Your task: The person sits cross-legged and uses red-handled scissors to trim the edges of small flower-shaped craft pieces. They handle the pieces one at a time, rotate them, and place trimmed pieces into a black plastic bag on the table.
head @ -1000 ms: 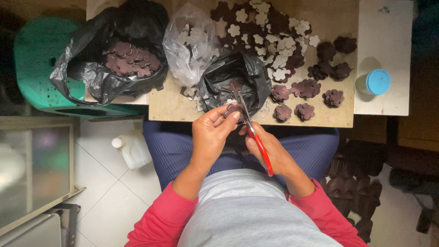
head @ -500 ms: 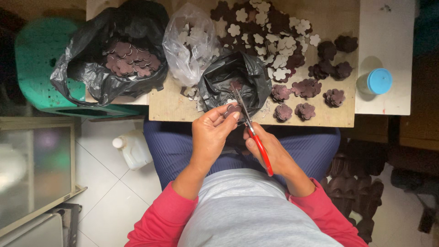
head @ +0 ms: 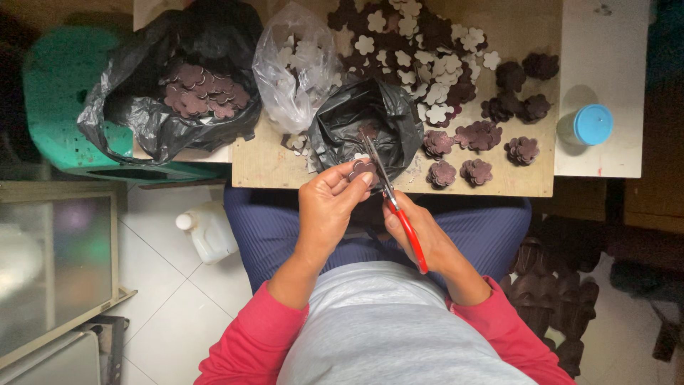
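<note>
My left hand pinches a small stack of dark maroon flower-shaped cutouts at the near edge of the wooden board. My right hand grips red-handled scissors; their blades point up and away, right beside the cutouts, over a small open black bag. Both hands hover above my lap in blue trousers.
A large black bag with maroon cutouts lies at the left. A clear bag holds pale ones. Loose white and maroon flower shapes and stacked piles cover the board. A blue-capped container stands on the white surface. A white bottle sits on the floor.
The hands and scissors have barely shifted; the blades stay at the stack of cutouts.
</note>
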